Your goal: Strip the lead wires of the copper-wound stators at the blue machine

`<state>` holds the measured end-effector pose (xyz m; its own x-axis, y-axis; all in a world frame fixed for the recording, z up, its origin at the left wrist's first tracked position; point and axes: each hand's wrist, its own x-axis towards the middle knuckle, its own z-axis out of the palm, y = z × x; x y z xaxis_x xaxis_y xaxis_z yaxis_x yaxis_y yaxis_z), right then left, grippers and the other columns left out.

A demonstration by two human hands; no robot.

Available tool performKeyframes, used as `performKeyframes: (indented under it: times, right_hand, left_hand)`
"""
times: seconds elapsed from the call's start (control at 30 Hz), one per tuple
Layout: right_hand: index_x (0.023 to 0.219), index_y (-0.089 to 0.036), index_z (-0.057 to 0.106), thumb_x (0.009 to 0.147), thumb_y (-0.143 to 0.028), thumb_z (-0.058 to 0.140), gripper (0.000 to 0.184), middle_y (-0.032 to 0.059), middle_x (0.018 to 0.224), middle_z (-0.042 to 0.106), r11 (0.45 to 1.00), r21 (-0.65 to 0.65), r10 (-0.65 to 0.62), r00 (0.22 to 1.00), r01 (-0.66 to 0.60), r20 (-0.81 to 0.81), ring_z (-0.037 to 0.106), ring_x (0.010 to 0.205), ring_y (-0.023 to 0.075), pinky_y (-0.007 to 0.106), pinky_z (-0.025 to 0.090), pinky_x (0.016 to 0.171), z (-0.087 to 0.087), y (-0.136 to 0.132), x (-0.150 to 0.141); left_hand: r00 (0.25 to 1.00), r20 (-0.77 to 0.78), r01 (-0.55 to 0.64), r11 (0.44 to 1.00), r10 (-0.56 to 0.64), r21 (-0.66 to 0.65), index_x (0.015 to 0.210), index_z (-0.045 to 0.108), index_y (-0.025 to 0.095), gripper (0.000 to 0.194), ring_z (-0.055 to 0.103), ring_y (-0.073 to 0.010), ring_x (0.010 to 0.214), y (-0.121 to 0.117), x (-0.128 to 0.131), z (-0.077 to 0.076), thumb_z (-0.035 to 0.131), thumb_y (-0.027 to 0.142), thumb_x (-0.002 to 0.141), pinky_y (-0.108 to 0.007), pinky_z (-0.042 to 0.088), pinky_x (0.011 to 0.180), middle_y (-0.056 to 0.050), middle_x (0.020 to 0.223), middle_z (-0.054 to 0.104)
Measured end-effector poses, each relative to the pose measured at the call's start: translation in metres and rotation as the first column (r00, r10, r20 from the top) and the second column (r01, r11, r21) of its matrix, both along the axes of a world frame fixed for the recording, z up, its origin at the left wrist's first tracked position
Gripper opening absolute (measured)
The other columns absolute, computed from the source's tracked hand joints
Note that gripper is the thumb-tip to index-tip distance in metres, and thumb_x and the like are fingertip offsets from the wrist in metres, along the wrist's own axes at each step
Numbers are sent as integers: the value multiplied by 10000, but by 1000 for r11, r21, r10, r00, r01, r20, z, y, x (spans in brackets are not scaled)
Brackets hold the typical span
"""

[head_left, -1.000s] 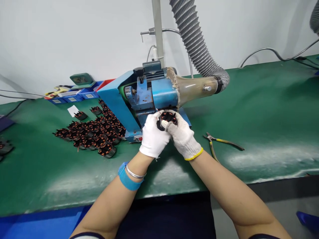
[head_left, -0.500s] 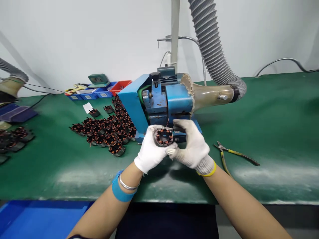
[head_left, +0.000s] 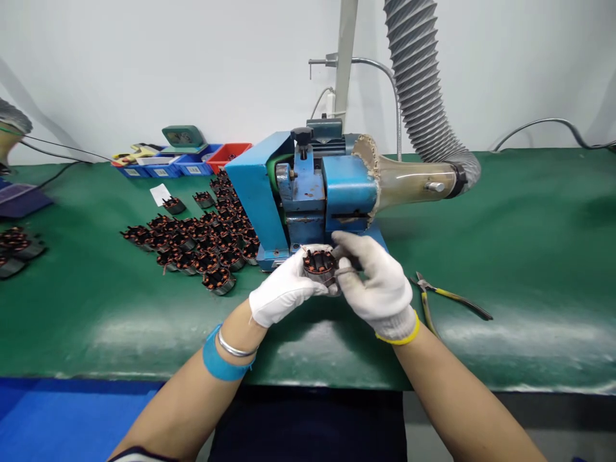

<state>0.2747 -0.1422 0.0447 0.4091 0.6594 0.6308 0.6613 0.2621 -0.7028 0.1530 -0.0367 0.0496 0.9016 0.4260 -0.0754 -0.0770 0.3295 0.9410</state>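
Observation:
Both of my hands wear white gloves and meet in front of a blue machine. My left hand grips a small round motor stator with copper windings from the left. My right hand closes on the same stator from the right, fingers curled over its far side. The stator hangs just above the green bench, close to the machine's base.
A heap of several similar stators lies left of the machine, more at the far left edge. Yellow-handled pliers lie to the right. Blue and red bins stand at the back. A grey ribbed hose joins the machine's clear funnel.
The stator has come back from the machine's opening toward me and turned in my hands. My view has shifted, so the machine sits more central.

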Motion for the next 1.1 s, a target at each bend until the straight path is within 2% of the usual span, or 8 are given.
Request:
performKeyframes:
  times: [0.1, 0.2, 0.33, 0.47, 0.57, 0.67, 0.83, 1.1]
  right_hand:
    - [1138, -201, 561, 774, -211, 521, 366, 8, 833, 624, 998, 65, 21, 794, 23, -607, 628, 678, 133, 321, 573, 694, -1, 7, 2]
    - [1177, -196, 514, 691, -218, 595, 494, -19, 808, 589, 996, 84, 59, 679, 5, -732, 603, 646, 111, 295, 557, 664, 1, 11, 1]
    - [1361, -213, 403, 689, -205, 668, 723, -17, 838, 592, 989, -59, 83, 833, -137, -546, 587, 666, 117, 274, 535, 640, 0, 7, -9]
    - [1397, -221, 389, 762, -181, 591, 668, -25, 774, 591, 976, -149, 102, 938, -159, -332, 575, 654, 125, 264, 520, 633, -1, -1, -10]
    - [1366, -248, 464, 747, -151, 575, 636, 5, 802, 621, 955, -287, -60, 997, 73, 54, 603, 710, 175, 322, 533, 701, 4, -6, -1]
    - [1326, -220, 523, 714, -127, 571, 621, 87, 1012, 642, 919, -231, -217, 897, 321, 384, 620, 941, 281, 440, 515, 873, 13, -10, 9]
    - [1380, -219, 447, 680, -275, 692, 743, 96, 1375, 504, 964, -266, 63, 953, 19, 297, 513, 1240, 310, 450, 468, 1026, 16, -14, 11]
    - [968, -233, 723, 874, -301, 567, 195, 16, 913, 736, 869, -474, 198, 978, -142, 71, 678, 822, 196, 313, 533, 739, 12, -17, 25]
  left_hand:
    - [1000, -2, 4, 999, -4, -54, 1084, 531, 209, 569, 665, -160, 710, -5, 0, 2, 725, 83, 564, -404, 585, 785, -39, 980, 665]
    - [995, 17, -96, 994, 95, 57, 1128, 491, 209, 584, 671, -174, 765, -4, 0, 0, 711, 118, 595, -422, 582, 826, -43, 970, 658]
    - [954, 62, -295, 885, 293, 361, 1177, 451, 205, 601, 649, -213, 1012, -1, 2, -7, 702, 143, 634, -410, 533, 952, -93, 1123, 626]
    - [916, 134, -379, 709, 378, 594, 1149, 475, 199, 556, 620, -215, 1054, 0, 2, -13, 673, 123, 635, -397, 515, 966, -84, 1127, 595]
    - [882, 169, -401, 514, 440, 758, 1111, 497, 196, 545, 610, -204, 1043, 0, 1, -16, 618, 54, 598, -381, 503, 968, -58, 1099, 589]
    - [868, 178, -380, 391, 463, 838, 1102, 493, 192, 567, 614, -197, 1010, 3, 0, -15, 566, 18, 568, -365, 509, 945, -48, 1070, 592]
    - [902, 184, -332, 356, 390, 874, 1082, 492, 195, 560, 608, -206, 1024, 12, -5, -9, 531, 27, 549, -361, 509, 942, -46, 1063, 593]
    - [965, 61, -158, 378, 256, 912, 1092, 491, 222, 574, 617, -196, 946, 12, -12, -6, 535, 34, 552, -330, 532, 854, -29, 1025, 598]
